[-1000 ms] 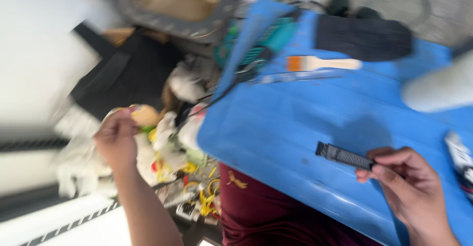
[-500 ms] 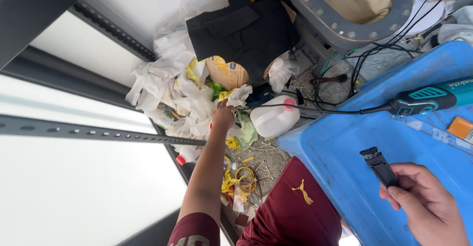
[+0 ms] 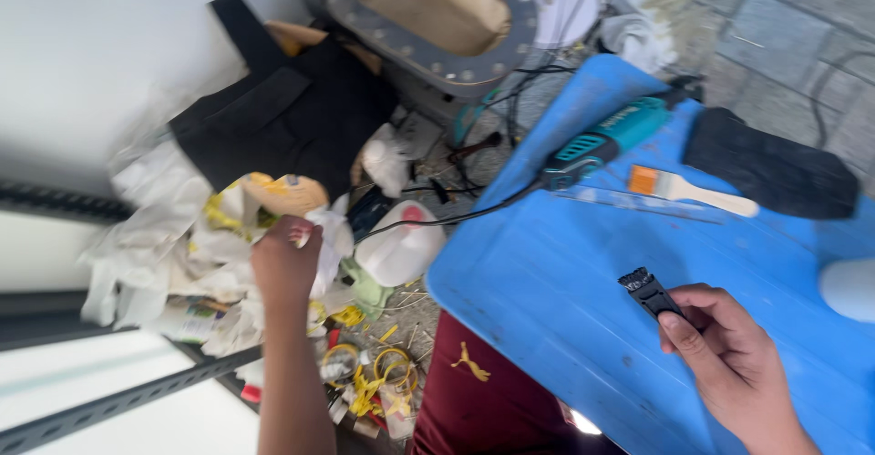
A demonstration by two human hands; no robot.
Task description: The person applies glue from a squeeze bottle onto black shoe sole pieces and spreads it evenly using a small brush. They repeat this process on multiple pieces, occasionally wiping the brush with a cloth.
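Note:
My left hand (image 3: 285, 263) reaches down into a heap of crumpled white paper and wrappers (image 3: 173, 236) on the floor, its fingers closed among the scraps; what it grips is hidden. My right hand (image 3: 729, 364) rests over the blue table (image 3: 565, 273) and holds a small black brush-like tool (image 3: 649, 293) with bristles at its far end, pointing away from me.
On the blue table lie a teal power tool (image 3: 606, 140) with a black cord, a paintbrush (image 3: 688, 191) with a pale handle, and a black pad (image 3: 775, 168). A black bag (image 3: 292, 113), a white container (image 3: 401, 245) and yellow scraps (image 3: 374, 382) lie on the floor.
The view has swung right and down, bringing more of the blue table in. My left hand stays in the paper heap. My right hand still holds the black tool.

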